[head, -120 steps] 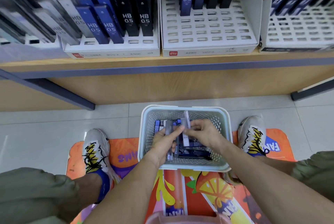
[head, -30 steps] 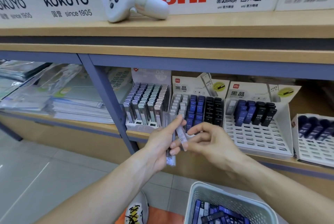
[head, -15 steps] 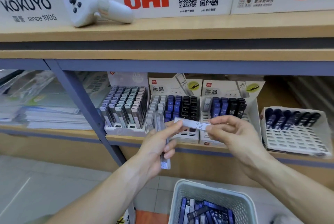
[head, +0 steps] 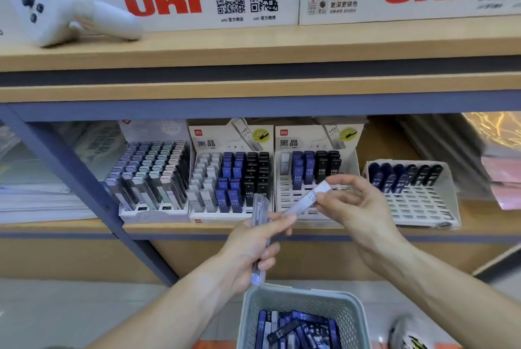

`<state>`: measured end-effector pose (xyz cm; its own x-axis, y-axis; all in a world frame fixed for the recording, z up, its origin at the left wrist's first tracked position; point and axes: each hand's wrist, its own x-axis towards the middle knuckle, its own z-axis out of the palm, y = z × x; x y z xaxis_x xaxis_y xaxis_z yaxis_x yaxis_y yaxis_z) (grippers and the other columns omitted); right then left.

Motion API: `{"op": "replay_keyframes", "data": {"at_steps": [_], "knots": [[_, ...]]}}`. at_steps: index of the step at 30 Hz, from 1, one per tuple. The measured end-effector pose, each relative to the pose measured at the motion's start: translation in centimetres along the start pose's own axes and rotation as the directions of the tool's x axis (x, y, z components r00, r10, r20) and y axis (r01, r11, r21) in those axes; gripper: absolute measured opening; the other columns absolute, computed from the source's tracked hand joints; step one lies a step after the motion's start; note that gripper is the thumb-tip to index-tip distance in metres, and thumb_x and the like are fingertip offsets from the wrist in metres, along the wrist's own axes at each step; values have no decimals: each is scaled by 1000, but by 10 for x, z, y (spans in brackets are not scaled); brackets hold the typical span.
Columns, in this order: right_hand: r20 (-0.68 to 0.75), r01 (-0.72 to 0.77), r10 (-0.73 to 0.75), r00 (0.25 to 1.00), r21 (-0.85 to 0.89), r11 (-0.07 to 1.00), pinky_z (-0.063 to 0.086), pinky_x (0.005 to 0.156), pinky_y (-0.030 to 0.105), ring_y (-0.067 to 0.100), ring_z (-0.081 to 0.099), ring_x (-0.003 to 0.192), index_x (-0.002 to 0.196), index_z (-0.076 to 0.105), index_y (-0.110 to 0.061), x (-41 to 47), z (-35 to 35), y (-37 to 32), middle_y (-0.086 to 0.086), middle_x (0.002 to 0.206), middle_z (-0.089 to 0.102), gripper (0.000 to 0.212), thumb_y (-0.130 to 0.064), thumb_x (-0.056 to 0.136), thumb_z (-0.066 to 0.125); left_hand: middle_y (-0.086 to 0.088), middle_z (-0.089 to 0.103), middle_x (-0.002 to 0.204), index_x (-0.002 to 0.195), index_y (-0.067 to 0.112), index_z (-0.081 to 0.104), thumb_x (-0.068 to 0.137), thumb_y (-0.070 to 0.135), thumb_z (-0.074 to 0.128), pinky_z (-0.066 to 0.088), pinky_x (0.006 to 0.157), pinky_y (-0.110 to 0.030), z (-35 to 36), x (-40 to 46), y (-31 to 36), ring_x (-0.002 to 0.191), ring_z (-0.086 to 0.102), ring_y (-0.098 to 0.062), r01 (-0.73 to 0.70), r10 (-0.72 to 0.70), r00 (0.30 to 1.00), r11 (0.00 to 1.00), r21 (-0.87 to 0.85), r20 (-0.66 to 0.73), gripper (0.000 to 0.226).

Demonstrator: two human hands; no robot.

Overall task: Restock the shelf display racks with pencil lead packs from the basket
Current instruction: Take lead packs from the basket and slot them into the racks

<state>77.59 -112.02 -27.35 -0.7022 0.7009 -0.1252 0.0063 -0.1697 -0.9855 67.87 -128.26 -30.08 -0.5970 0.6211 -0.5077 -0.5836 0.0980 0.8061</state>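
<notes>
Pinching one grey lead pack (head: 309, 199) near its end, the right hand (head: 355, 207) holds it before the half-empty rack (head: 315, 179) at the shelf's front edge; the left hand (head: 248, 250) grips spare packs (head: 260, 236) above the basket (head: 304, 309). Light, stiff and probably slick, it should be held by its long sides.

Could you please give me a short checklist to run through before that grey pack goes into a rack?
1. Single grey pack pinched securely in the right hand: ok.
2. Spare packs gripped in the left hand, upright, clear of the rack: ok.
3. Free slots in the half-empty rack behind the pack: ok, many open slots show below its grey, blue and black rows.
4. Matching column: ok, one grey pack stands at that rack's left end.
5. Pack orientation for insertion: not ok, it lies tilted, not upright.
6. Basket with more packs within reach below: ok.
</notes>
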Motion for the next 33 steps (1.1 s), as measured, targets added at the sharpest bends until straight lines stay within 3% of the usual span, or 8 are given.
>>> {"op": "replay_keyframes", "data": {"at_steps": [3,5,8,12,16,27,30,33], "knots": [[-27,93,-97,995,-122,988,61,83,35,20,76,82,109,65,-16,16,2,-2,10,85,77,30,-3,85,78,0,60,72,110,9,76,83,36,82,19,34,-19,3,6,4,42,27,-7,13,-13,999,1000,-2,-45,38],[-27,234,-251,968,-281,931,59,80,30,12,74,83,105,66,-22,33,7,-5,1,85,76,28,-9,85,80,4,46,62,111,10,75,89,41,76,17,35,-20,2,9,7,43,24,-7,40,-41,998,999,-19,-57,39],[104,441,-447,889,-462,769,57,77,23,2,69,86,100,65,-24,57,22,-7,-11,87,72,20,-12,87,77,6,33,57,104,7,71,95,40,63,14,37,-21,1,12,14,40,22,-8,80,-84,996,992,-95,-36,35],[265,573,-544,796,-619,537,54,79,37,12,65,97,99,64,-27,83,40,8,-15,86,70,18,-16,88,73,1,34,60,86,8,64,87,37,50,13,39,-18,0,12,21,37,24,-11,106,-100,994,962,-251,39,33],[337,591,-540,771,-692,413,50,78,34,15,57,101,98,61,-29,99,44,21,-10,86,69,20,-16,88,72,-1,37,60,83,6,60,88,36,42,17,37,-16,-2,13,25,36,26,-13,105,-93,994,948,-301,54,36],[390,591,-481,785,-703,395,46,79,33,18,53,101,99,65,-28,111,49,27,-12,85,68,21,-14,86,73,-2,42,63,89,7,62,97,32,40,20,36,-17,-4,11,26,39,30,-12,124,-107,992,937,-326,70,35],[358,588,-572,738,-758,283,42,79,31,22,49,104,102,73,-24,114,48,25,-3,95,70,17,-16,87,73,-2,43,64,91,8,61,99,31,41,22,36,-19,-4,10,29,41,31,-11,100,-75,994,932,-348,85,32],[361,554,-631,687,-822,133,46,83,38,35,50,102,99,80,-19,117,47,26,6,103,63,14,-19,85,77,-1,44,66,97,9,59,100,29,43,26,37,-21,-4,9,30,44,33,-12,63,-41,997,934,-352,70,26]]}}
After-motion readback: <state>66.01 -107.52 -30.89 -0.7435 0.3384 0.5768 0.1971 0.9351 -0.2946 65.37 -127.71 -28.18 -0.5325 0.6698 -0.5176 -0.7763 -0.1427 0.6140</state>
